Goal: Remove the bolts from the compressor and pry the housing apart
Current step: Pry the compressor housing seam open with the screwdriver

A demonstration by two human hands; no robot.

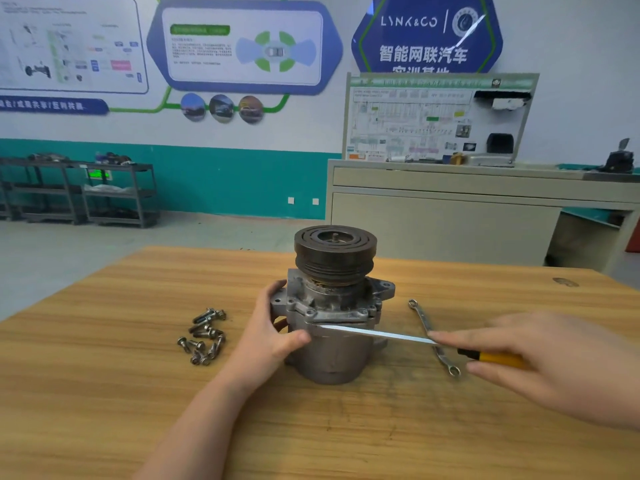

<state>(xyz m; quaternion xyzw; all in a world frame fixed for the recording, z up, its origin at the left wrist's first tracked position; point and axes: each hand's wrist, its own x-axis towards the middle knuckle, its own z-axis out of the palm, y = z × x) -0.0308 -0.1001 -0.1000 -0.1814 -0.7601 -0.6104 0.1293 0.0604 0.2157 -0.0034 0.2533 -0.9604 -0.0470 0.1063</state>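
The compressor stands upright on the wooden tabletop, pulley end up; all else is placed from it. Nearest the viewer, the left hand wraps the compressor's left flank, thumb across the front of the body and fingers curled behind a mounting ear; the right hand, to the compressor's right, grips the yellow handle of a screwdriver, index finger stretched along the shaft; the flat blade reaches leftward to the seam under the compressor's top flange, its tip just beside the left thumb. A ring spanner lies on the tabletop right of the compressor, under the shaft; a heap of loose bolts lies to its left. Behind the compressor stands a grey cabinet bearing a training board.
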